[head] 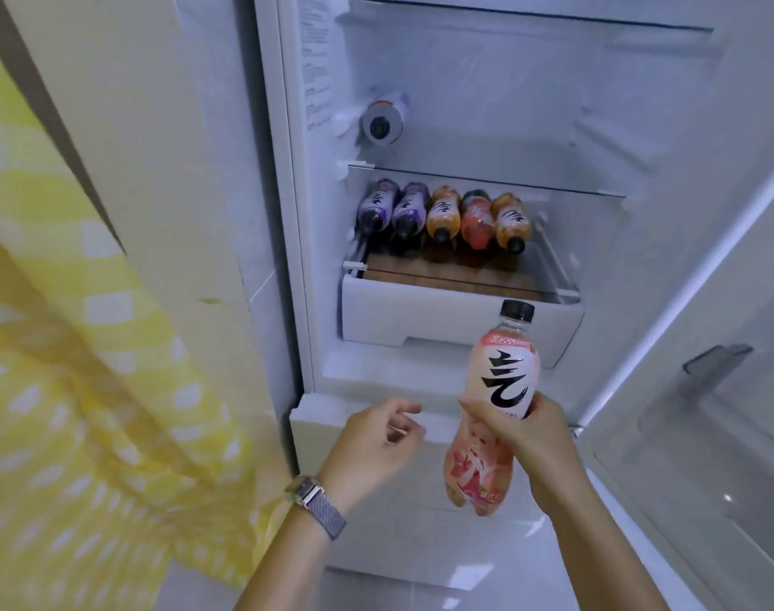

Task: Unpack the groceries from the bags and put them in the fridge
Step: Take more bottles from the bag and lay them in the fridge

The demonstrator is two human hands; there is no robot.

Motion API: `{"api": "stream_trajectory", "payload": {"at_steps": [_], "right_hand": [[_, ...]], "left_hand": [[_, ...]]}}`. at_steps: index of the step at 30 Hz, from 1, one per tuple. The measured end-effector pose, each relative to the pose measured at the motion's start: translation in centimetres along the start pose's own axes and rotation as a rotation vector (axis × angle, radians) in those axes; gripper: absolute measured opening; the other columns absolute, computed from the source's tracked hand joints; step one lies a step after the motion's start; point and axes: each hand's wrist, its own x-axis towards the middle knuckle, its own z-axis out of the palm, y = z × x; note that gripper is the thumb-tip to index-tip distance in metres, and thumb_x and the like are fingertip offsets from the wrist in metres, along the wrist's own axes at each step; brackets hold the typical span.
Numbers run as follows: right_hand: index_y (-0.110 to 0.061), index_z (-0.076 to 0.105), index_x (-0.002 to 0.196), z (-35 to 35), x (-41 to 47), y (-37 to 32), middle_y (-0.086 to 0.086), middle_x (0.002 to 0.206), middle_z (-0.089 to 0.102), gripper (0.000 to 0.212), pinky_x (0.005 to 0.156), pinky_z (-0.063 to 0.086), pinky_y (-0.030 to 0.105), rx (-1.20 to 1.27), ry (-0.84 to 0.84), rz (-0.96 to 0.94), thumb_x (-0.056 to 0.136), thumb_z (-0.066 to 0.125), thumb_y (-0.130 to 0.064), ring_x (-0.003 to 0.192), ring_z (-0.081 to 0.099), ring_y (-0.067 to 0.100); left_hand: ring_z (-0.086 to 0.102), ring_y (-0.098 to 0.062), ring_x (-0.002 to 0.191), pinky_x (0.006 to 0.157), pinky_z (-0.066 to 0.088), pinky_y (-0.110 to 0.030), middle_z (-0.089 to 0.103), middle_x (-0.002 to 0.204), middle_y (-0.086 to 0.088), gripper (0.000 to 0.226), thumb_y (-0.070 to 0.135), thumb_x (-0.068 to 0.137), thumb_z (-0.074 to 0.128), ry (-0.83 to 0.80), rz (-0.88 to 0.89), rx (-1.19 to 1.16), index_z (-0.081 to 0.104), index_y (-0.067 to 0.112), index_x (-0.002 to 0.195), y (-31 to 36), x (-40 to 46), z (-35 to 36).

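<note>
My right hand (526,438) grips a pink peach drink bottle (504,381) with a black cap around its middle, holding it upright in front of the open fridge (464,103). My left hand (376,443), wearing a watch, hovers just left of the bottle with loosely curled fingers and holds nothing. Inside, several bottles (442,216) lie side by side on the glass shelf above the white drawer (455,319): two purple at the left, then orange, red and orange, caps facing out.
The fridge door (720,390) stands open at the right with a shelf bin. A round thermostat dial (383,123) sits on the left inner wall. A yellow checked cloth (67,390) and a cream panel (134,125) fill the left side.
</note>
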Motion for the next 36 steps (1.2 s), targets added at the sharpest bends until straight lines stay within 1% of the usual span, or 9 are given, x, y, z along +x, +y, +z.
{"api": "stream_trajectory", "payload": {"at_steps": [9,11,14,19,22,27,31,33,36], "right_hand": [[-0.018,0.072,0.085,-0.1,9.8,-1.9,-0.007,0.075,0.075,0.027,0.057,0.052,0.02,-0.064,-0.005,-0.051,0.065,0.086,-0.029,0.07,0.071,0.006],[-0.02,0.071,0.084,0.5,11.2,-2.4,-0.008,0.072,0.074,0.026,0.055,0.052,0.019,-0.086,-0.01,-0.063,0.065,0.086,-0.028,0.069,0.07,0.004],[-0.018,0.07,0.09,1.6,13.1,-3.2,-0.004,0.079,0.075,0.032,0.065,0.059,0.03,-0.101,-0.011,-0.069,0.064,0.086,-0.028,0.077,0.071,0.011],[-0.022,0.066,0.098,3.3,14.5,-5.0,-0.006,0.087,0.073,0.042,0.071,0.059,0.031,-0.027,0.05,-0.134,0.063,0.088,-0.027,0.083,0.069,0.007],[-0.024,0.064,0.099,4.0,14.9,-6.2,-0.008,0.091,0.072,0.051,0.074,0.057,0.026,-0.013,0.054,-0.194,0.056,0.092,-0.025,0.086,0.067,0.002],[-0.019,0.063,0.112,2.4,14.4,-7.3,-0.005,0.102,0.073,0.069,0.077,0.054,0.018,0.047,-0.169,-0.236,0.051,0.095,-0.024,0.098,0.068,0.009],[-0.042,0.06,0.12,0.0,12.8,-8.0,-0.007,0.124,0.059,0.078,0.081,0.058,0.044,0.267,-0.269,-0.064,0.046,0.083,-0.049,0.107,0.065,0.021],[-0.045,0.064,0.115,-1.1,12.7,-8.4,-0.002,0.123,0.057,0.069,0.069,0.058,0.053,0.332,-0.282,0.055,0.049,0.079,-0.057,0.099,0.067,0.032],[-0.038,0.061,0.113,-2.3,13.1,-8.9,0.016,0.115,0.06,0.056,0.059,0.059,0.049,0.265,-0.271,0.118,0.063,0.081,-0.051,0.079,0.069,0.038]], "left_hand": [[0.061,0.005,0.085,0.068,0.045,-0.003,0.063,0.104,0.013,0.029,0.029,0.089,0.061,0.005,-0.002,-0.018,0.058,0.024,0.117,2.8,8.6,1.2],[0.061,0.004,0.092,0.073,0.047,-0.007,0.061,0.11,0.015,0.036,0.035,0.084,0.064,-0.01,-0.003,-0.03,0.057,0.027,0.118,3.0,9.9,1.1],[0.061,0.0,0.1,0.079,0.053,-0.02,0.061,0.112,0.017,0.056,0.044,0.066,0.068,-0.033,-0.004,-0.065,0.055,0.029,0.118,3.4,11.8,0.7],[0.063,0.004,0.077,0.062,0.049,-0.012,0.066,0.087,0.015,0.048,0.028,0.058,0.083,0.059,0.082,-0.083,0.052,0.035,0.094,4.8,14.5,0.6],[0.066,-0.013,0.069,0.055,0.054,-0.03,0.067,0.076,0.009,0.041,0.035,0.051,0.07,0.147,0.128,-0.105,0.056,0.036,0.09,6.1,16.4,0.5],[0.063,-0.01,0.099,0.083,0.055,-0.037,0.066,0.107,0.013,0.05,0.029,0.062,0.07,0.217,0.388,-0.014,0.06,0.033,0.111,5.9,19.2,-1.2],[0.053,-0.007,0.103,0.092,0.049,-0.031,0.063,0.106,0.012,0.045,0.021,0.059,0.074,0.354,0.59,0.301,0.061,0.033,0.1,6.0,22.0,-2.5],[0.049,-0.005,0.111,0.104,0.039,-0.034,0.065,0.105,0.011,0.042,0.013,0.061,0.076,0.303,0.627,0.355,0.065,0.03,0.098,6.1,23.3,-2.5],[0.049,-0.015,0.125,0.113,0.031,-0.039,0.065,0.109,0.01,0.038,0.009,0.068,0.075,0.209,0.667,0.439,0.066,0.027,0.1,6.4,24.9,-2.0]]}}
